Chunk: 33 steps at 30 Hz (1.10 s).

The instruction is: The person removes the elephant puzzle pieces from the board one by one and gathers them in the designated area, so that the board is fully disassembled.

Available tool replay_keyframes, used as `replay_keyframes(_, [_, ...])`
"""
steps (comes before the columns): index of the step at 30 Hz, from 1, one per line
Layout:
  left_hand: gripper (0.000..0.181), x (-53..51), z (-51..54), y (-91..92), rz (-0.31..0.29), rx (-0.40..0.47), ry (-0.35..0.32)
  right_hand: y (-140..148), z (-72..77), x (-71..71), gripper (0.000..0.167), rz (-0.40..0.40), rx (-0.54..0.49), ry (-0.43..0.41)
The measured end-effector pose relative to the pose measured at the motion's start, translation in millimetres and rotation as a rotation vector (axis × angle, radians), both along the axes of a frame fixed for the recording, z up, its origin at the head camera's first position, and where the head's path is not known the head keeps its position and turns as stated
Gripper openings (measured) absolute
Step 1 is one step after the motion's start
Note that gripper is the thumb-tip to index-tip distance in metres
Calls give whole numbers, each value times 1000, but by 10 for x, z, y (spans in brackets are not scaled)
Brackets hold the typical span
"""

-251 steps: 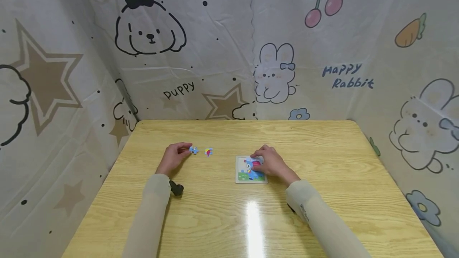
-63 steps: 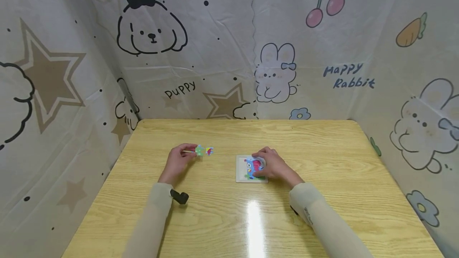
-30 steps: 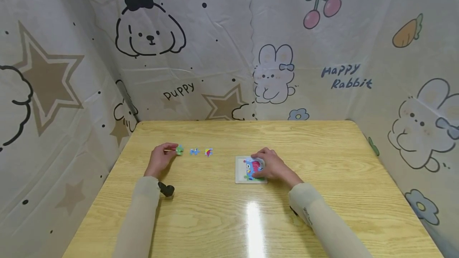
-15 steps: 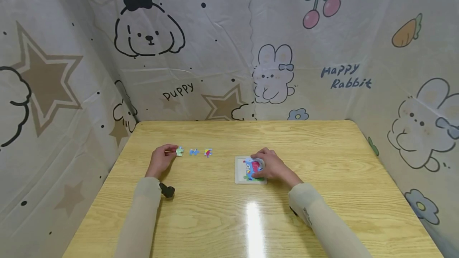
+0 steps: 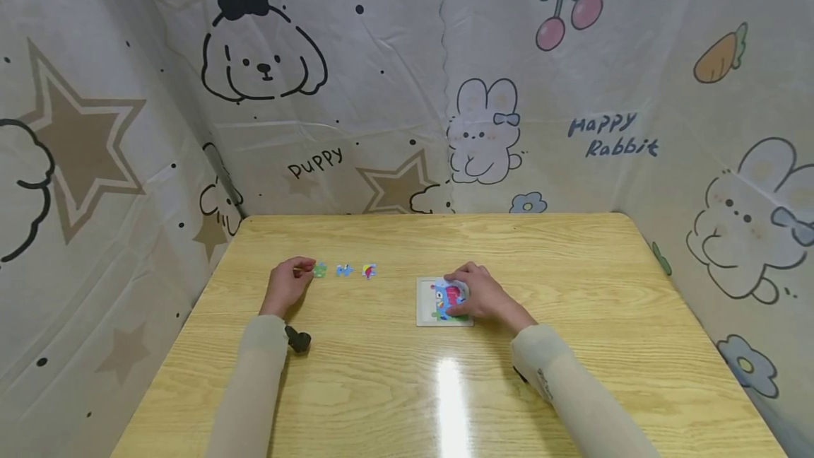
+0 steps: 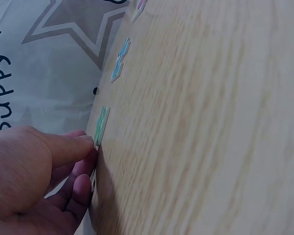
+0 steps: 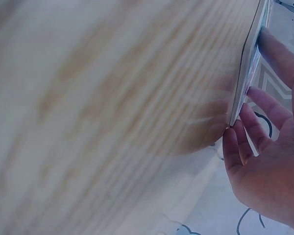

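On the table at the left, my left hand (image 5: 287, 284) pinches the edge of a green jigsaw piece (image 5: 320, 270), which lies flat; in the left wrist view thumb and fingertip meet at its near end. To its right lie a blue jigsaw piece (image 5: 344, 270) and a yellow-and-red jigsaw piece (image 5: 369, 271). My right hand (image 5: 482, 293) rests on the square puzzle tray (image 5: 425, 319), thumb and forefinger spread over its blue and red picture pieces (image 5: 453, 295). Other fingertips touch the tray's side in the right wrist view. The hand hides the tray's right part.
The wooden table (image 5: 381, 380) reaches back to a printed curtain (image 5: 381, 90), which also hangs along both sides. A black wrist camera (image 5: 297, 339) sits at the left cuff. Light glares on the table's front middle.
The green piece, seen in the tray's lower left earlier, now lies at the row's left end. My left hand has turned it slightly in the last half second. The right hand stays put.
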<state>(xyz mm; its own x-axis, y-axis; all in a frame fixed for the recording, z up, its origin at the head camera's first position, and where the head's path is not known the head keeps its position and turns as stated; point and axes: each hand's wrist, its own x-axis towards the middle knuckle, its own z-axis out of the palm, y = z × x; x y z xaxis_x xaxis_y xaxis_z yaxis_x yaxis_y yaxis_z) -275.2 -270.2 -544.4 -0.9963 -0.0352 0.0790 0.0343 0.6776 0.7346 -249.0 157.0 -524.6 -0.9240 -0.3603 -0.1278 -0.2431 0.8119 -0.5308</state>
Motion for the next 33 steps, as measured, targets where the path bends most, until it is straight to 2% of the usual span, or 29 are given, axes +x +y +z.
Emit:
replay_keyframes(9, [28,42,44,29,5,14,6,-5,18,0,71,3,1,-1])
replay_keyframes(13, [31,82,110,115,8,48,7,-10,22,-2,71,6,1,-4])
replay_keyframes(16, [32,98,161,235,-15,84,15,-12,33,2,71,8,4,-6])
replay_keyframes(20, [32,100,232,489,-80,128,35,2,30,1,72,15,9,-5])
replay_keyframes(24, [30,119,279,839,-162,165,39,23,20,-2,71,19,13,-16])
replay_keyframes(29, [28,160,241,1307,-256,151,1,56,36,-21,66,3,-15,-37])
replay_keyframes(33, [25,203,178,1592,-308,116,-36,87,41,-63,59,-7,-57,-38])
